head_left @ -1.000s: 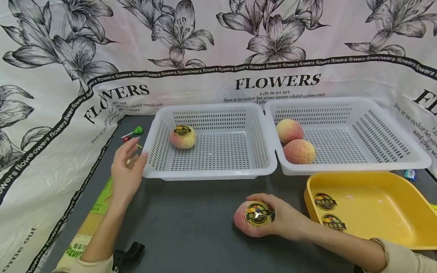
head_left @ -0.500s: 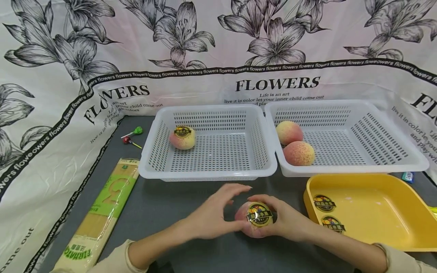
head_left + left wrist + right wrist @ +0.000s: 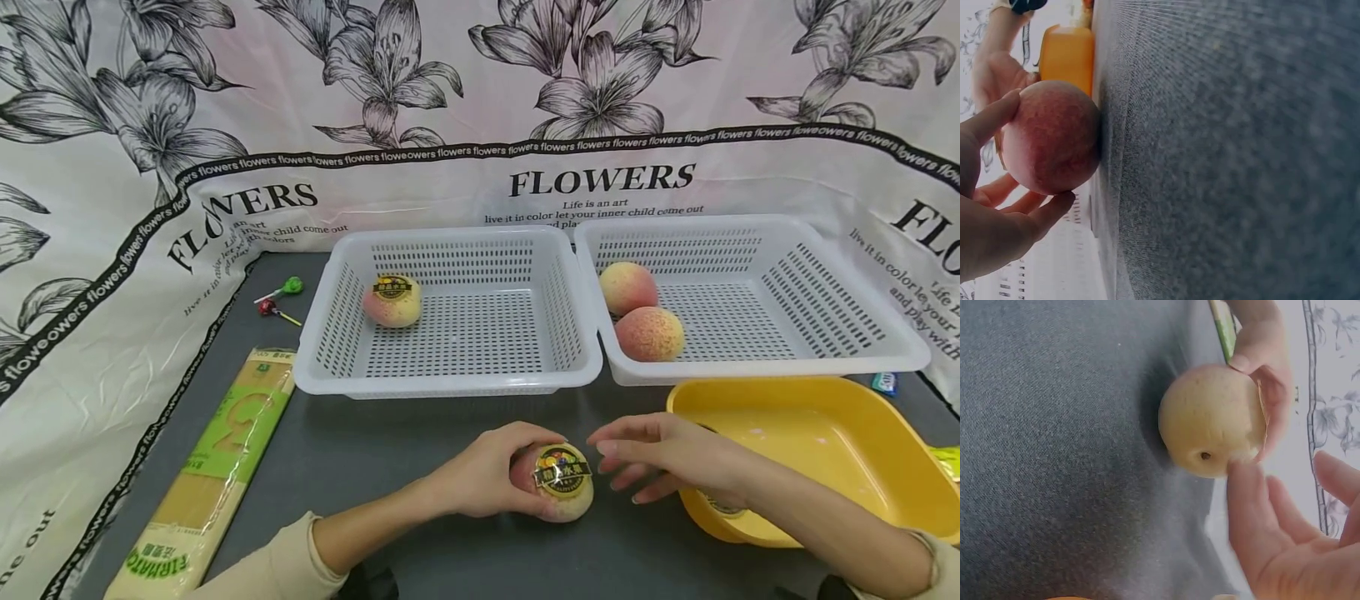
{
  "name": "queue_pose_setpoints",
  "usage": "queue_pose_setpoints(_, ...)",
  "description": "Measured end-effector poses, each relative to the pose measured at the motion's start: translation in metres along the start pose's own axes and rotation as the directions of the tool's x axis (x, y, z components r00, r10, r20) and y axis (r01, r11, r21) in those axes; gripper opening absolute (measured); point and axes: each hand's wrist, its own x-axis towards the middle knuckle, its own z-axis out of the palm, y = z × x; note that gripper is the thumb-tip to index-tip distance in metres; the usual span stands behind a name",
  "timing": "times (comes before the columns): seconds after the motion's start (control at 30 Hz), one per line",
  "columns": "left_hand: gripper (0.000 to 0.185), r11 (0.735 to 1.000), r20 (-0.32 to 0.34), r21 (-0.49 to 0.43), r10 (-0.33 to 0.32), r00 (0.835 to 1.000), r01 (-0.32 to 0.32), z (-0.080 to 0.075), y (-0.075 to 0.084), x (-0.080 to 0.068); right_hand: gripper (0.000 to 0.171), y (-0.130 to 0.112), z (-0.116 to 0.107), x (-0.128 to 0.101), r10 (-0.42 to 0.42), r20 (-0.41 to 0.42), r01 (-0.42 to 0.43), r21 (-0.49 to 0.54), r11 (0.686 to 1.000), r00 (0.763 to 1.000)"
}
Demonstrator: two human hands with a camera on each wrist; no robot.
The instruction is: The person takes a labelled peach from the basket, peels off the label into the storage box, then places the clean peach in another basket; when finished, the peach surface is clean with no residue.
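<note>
Left hand (image 3: 489, 471) grips a stickered peach (image 3: 564, 503) on the dark table (image 3: 435, 425), left of the yellow tray (image 3: 795, 442); the right hand (image 3: 671, 454), fingers loosely extended, is just beside it.

The step in hand looks like a 1-handed hold; the next move seems to call for a steady left grip. Right-wrist blur leaves fingertip contact unclear.

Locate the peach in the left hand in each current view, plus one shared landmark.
Head: peach low, right of centre.
Left wrist: left side, near mid-height.
Right wrist: right of and slightly above centre.
Shared landmark: left hand, gripping the peach in all three.
</note>
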Motion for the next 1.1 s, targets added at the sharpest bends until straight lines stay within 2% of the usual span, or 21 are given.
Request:
queue_pose_setpoints(0.2,0.064,1.000,0.000,-0.003,-0.004,1.000,0.004,0.000,0.002,0.000,0.042,0.004,-0.002,0.006,0.047,0.108,-0.062,0.137,0.989,0.993)
queue_pose_setpoints(0.37,0.064,1.000,0.005,0.001,0.008,1.000,-0.008,-0.001,0.003,0.001,0.037,0.001,0.004,0.010,0.046,0.119,-0.068,0.188,0.980,0.992)
queue_pose_setpoints(0.5,0.064,1.000,0.008,-0.001,0.011,1.000,-0.011,-0.001,0.002,0.001,0.034,-0.005,0.011,0.011,0.033,0.084,-0.043,0.125,0.991,0.996)
queue_pose_setpoints(0.67,0.063,1.000,0.009,0.000,0.015,1.000,-0.015,-0.002,0.002,0.002,0.029,-0.008,0.014,0.016,-0.035,0.030,0.035,-0.006,0.999,0.999)
queue_pose_setpoints(0.8,0.063,1.000,0.015,-0.003,0.002,1.000,-0.002,-0.001,0.002,0.003,0.027,-0.013,0.012,0.014,-0.076,0.005,0.076,0.006,0.997,0.997)
queue_pose_setpoints(0.87,0.064,1.000,0.016,0.005,0.001,1.000,-0.001,-0.001,0.002,0.003,0.025,-0.021,0.005,0.005,-0.114,-0.004,0.114,0.012,0.993,0.993)
queue_pose_setpoints(0.97,0.064,1.000,0.014,0.020,0.003,1.000,-0.003,-0.002,0.002,0.004,0.019,-0.030,-0.021,-0.014,-0.190,0.028,0.190,-0.022,0.982,0.981)
queue_pose_setpoints(1.03,0.064,1.000,0.017,0.024,-0.002,1.000,0.002,-0.002,0.002,0.003,0.013,-0.028,-0.044,-0.028,-0.219,0.035,0.221,-0.074,0.972,0.975)
queue_pose_setpoints(1.1,0.063,1.000,0.024,0.024,-0.009,1.000,0.009,-0.002,0.002,0.002,0.009,-0.017,-0.068,-0.039,-0.209,0.030,0.211,-0.108,0.971,0.977)
